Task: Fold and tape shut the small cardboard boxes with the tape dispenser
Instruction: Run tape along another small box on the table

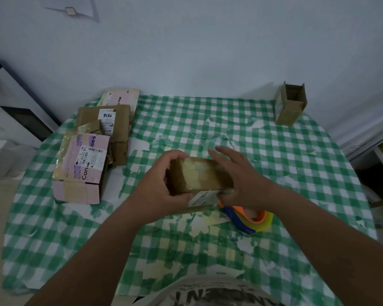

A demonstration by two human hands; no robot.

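Head view looks down on my two hands working a small cardboard box held just above the middle of the checked tablecloth. My left hand grips the box's left end, fingers curled over the top edge and thumb underneath. My right hand lies over the right end with fingers mostly straight and spread, pressing rather than clutching; whether its thumb pinches the near edge I cannot tell. Clear tape already runs across the top face, so I judge that I am smoothing it down. To do that well I should keep the left hand firm as a brace, slide the right palm along the strip toward the edge, and wrap the loose end over the corner so that it does not lift.

Just under my right wrist, the tape dispenser rests on the cloth, orange and blue with its yellowish roll, close enough that a careless drop of the wrist would knock it. To my left, a stack of flattened boxes lies at the table's rim, the nearest one with its flap hanging close to the edge. One open box stands upright at the far right corner against the wall, well apart from my hands. Between those lies bare cloth, torn in patches, which gives me room to set this box down ahead of me. The table curves away on both sides, so I should stay central.
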